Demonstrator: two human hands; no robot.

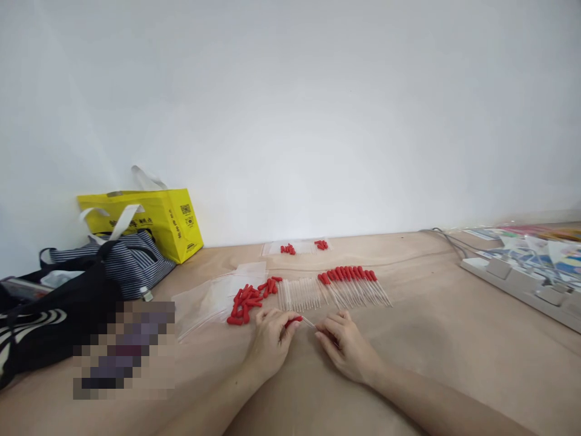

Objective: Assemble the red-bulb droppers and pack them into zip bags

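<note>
Between the fingers of my left hand [273, 339] is a red rubber bulb [294, 321]. My right hand [345, 342] pinches a thin clear dropper tube [309, 323], whose upper end meets the bulb; how deep it sits in the bulb I cannot tell. Just beyond my hands lies a row of bare clear tubes [299, 295]. To its right, several droppers [356, 284] with red bulbs on their ends lie side by side. A pile of loose red bulbs [247, 301] is beyond my left hand, partly on clear plastic bags [213, 297].
Against the wall lies another clear bag [305, 248] with red bulbs and tubes. At left are a yellow bag [181, 224], a striped bag [136, 260], a black bag [54, 327] and a blurred-out item [127, 348]. A white power strip [521, 290] with plugs and cables stands at right.
</note>
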